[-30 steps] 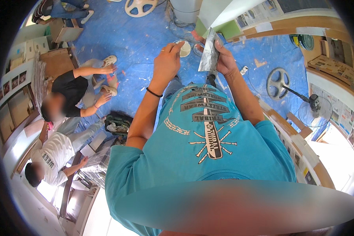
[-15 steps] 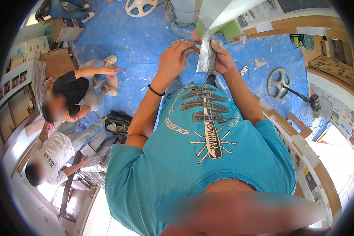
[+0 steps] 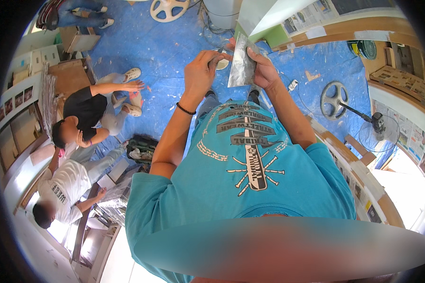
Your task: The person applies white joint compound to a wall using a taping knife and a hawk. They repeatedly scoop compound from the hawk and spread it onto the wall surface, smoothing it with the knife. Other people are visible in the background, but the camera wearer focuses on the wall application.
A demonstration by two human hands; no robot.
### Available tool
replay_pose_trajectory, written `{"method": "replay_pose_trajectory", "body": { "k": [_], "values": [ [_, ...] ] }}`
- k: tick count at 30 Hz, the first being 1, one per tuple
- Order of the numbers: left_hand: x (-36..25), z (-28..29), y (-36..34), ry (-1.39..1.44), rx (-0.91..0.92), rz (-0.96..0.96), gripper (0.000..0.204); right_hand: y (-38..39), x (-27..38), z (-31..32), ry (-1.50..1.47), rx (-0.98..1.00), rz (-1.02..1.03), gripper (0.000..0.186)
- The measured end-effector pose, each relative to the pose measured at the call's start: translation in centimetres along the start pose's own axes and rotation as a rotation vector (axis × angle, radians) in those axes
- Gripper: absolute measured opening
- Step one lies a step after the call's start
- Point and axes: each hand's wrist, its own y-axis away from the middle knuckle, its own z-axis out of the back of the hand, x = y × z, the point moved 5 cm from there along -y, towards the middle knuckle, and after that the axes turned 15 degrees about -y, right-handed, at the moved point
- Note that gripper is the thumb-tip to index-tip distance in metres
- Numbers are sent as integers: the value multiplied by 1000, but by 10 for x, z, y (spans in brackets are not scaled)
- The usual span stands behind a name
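My right hand [image 3: 267,70] grips a silvery rectangular sheet [image 3: 241,66] by its right edge, thumb on the face toward me. The sheet is shiny and looks creased, like foil. To its left, my left hand [image 3: 200,73] is closed, fingertips pinched together a short way from the sheet; a thin dark thing seems to show at the fingertips, too small to name. Beyond that hand, a round pale container [image 3: 222,63] is partly hidden on the blue floor sheet [image 3: 170,52].
Two people sit at the left, one in a black shirt [image 3: 85,108], one in a white shirt [image 3: 63,181]; another person's legs [image 3: 82,16] show at the far left. A standing fan [image 3: 378,127] is at the right. A grey bin [image 3: 224,12] stands ahead beside a paper-covered wooden ledge [image 3: 335,33].
The silvery sheet has shifted slightly left and turned its face more toward me. My left hand has drawn a little left, away from it. The person in black has raised a hand toward the head.
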Motion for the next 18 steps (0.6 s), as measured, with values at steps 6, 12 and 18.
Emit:
{"method": "replay_pose_trajectory", "body": {
  "k": [6, 12, 18],
  "values": [
    [22, 4, 0, 10, 20, 129, 16, -2, 6, 7, 63, -36, 16, 64],
    [36, 3, -4, -91, -23, 63, 31, -6, 12, 28, 30, -229, 140, 50],
    [33, 24, -8, -34, -32, 187, 38, 0, 20, 17, -28, -279, 215, 34]
  ]
}}
